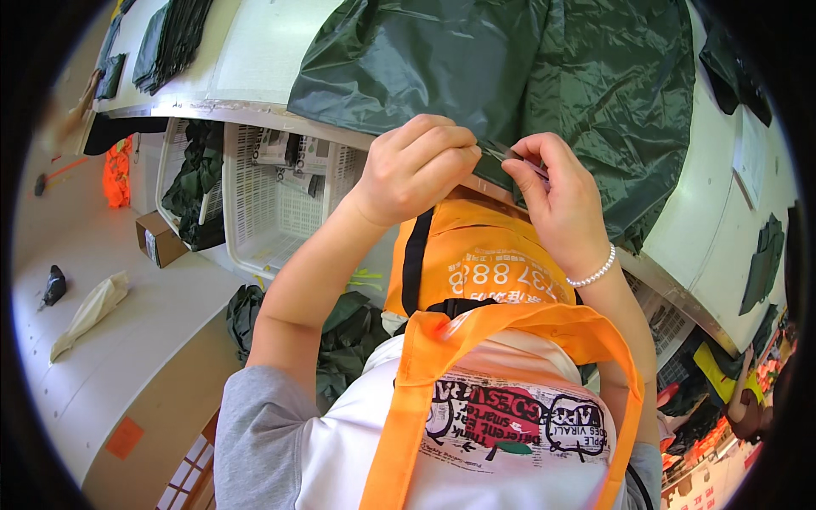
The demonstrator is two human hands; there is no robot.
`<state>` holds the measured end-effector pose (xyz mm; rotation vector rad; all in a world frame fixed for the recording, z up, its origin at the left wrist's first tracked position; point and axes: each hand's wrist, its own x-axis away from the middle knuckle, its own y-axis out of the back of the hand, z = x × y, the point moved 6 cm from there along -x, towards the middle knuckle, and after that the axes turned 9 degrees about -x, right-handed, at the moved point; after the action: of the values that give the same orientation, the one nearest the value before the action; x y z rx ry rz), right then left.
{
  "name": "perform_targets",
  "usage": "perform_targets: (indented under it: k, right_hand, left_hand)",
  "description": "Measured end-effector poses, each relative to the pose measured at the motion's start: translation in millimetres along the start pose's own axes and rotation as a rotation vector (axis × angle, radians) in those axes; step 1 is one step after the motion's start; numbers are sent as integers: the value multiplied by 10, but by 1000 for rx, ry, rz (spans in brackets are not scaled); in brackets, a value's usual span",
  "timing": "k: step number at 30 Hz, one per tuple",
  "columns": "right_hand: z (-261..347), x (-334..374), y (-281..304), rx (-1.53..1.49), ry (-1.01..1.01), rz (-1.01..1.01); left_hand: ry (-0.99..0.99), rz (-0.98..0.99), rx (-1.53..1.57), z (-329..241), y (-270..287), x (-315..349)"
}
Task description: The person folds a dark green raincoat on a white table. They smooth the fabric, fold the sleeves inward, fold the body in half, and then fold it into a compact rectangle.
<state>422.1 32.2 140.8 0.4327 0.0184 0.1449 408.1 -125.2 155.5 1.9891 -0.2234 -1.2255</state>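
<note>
At the table edge (255, 114), grips (418, 167) (561, 187) crowd green fabric (425, 68).

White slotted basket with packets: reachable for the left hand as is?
Probably yes: the white slotted basket sits open left of the left hand, nothing visible between, though the hand's apparent grip on the dark green fabric would likely need releasing first.

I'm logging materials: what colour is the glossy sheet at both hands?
Dark green glossy sheet, best in head view.
</note>
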Motion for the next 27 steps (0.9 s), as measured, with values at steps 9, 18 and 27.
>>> perform_targets:
  k: [9, 18, 27]
  right_hand:
    - [-3, -44, 95, -186, -10, -208]
    - [158, -109, -99, -266, 59, -235]
    - [-129, -92, 236, -221, 15, -393]
  left_hand:
    - [934, -133, 577, 294, -55, 119]
    - [1407, -257, 1454, 322, -296, 151]
    - [309, 132, 143, 42, -300, -164]
